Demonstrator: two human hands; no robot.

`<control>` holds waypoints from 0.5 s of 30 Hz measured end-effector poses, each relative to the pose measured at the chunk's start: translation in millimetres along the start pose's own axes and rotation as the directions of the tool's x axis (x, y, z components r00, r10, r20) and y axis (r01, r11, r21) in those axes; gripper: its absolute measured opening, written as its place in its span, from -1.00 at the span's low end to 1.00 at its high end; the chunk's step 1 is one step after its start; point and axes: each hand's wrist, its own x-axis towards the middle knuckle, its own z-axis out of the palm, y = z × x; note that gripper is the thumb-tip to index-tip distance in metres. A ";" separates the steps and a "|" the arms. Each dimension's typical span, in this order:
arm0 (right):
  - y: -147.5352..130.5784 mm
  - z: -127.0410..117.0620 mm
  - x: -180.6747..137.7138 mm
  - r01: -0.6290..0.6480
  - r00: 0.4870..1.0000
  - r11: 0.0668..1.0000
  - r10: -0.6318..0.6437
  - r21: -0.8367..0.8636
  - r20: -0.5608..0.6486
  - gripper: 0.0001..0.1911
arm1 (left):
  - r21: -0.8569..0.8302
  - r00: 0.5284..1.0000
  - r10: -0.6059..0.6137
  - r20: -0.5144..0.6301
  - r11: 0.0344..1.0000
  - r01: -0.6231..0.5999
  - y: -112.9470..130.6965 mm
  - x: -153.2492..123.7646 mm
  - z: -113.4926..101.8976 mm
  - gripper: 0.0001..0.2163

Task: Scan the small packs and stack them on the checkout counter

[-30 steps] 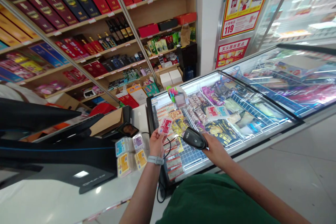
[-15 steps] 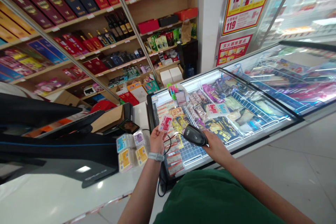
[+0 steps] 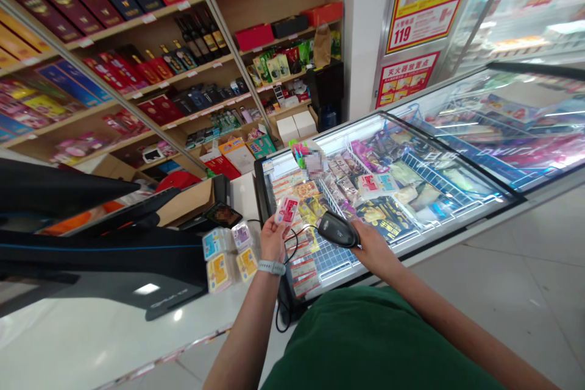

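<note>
My left hand (image 3: pixel 273 239), with a pale watch on the wrist, pinches a small red and white packet (image 3: pixel 287 210) and holds it upright over the near end of the glass-topped freezer (image 3: pixel 461 228). My right hand (image 3: pixel 371 242) grips a black handheld barcode scanner (image 3: pixel 337 230) just to the right of the packet, its head turned toward it. A black cable (image 3: pixel 283 311) hangs from the scanner down the front of the freezer.
Several small packaged cakes (image 3: pixel 226 256) lie on the white counter (image 3: pixel 91 347) by the black till screen (image 3: pixel 91 237). Wooden shelves (image 3: pixel 192 73) of boxed goods and bottles fill the back wall. A second freezer (image 3: pixel 512 122) stands to the right above grey floor tiles.
Both hands have stayed close together with packet and scanner; the view has tipped slightly so everything sits a little higher in the frame.
</note>
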 end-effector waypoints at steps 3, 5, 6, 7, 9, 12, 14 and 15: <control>1.6 1.0 -0.9 -0.005 1.000 1.000 0.005 -0.015 0.004 -0.73 | -0.007 1.000 -0.001 -0.004 1.000 0.001 0.2 -0.4 0.0 -0.64; 2.1 1.1 -1.4 -0.009 1.000 1.000 0.009 -0.024 0.010 -0.75 | -0.001 1.000 -0.006 -0.005 1.000 0.006 0.8 -1.0 0.2 -0.65; 2.0 0.9 -1.6 -0.009 1.000 1.000 0.009 -0.025 0.012 -0.75 | 0.004 1.000 -0.008 -0.003 1.000 0.008 1.0 -1.2 0.3 -0.65; 1.7 0.6 -1.8 -0.008 1.000 1.000 0.009 -0.027 0.015 -0.75 | 0.007 1.000 -0.009 -0.001 1.000 0.009 1.1 -1.3 0.2 -0.65; 0.5 -0.3 -1.8 -0.010 1.000 0.999 0.010 -0.032 0.019 -0.75 | 0.009 1.000 -0.010 0.002 1.000 0.010 1.0 -1.2 -0.1 -0.64; -0.8 -1.2 -1.2 -0.015 1.000 0.999 0.015 -0.029 0.017 -0.74 | 0.008 1.000 -0.007 0.001 1.000 0.007 0.0 -0.6 -1.2 -0.65; -0.4 -1.0 -0.5 -0.016 1.000 1.000 0.016 -0.014 0.013 -0.71 | 0.011 1.000 -0.005 0.001 1.000 0.005 -0.8 0.0 -2.2 -0.66; 0.0 -0.7 -0.2 -0.017 1.000 1.000 0.017 -0.005 0.011 -0.68 | 0.013 1.000 -0.006 0.001 1.000 0.006 -1.3 0.3 -2.7 -0.66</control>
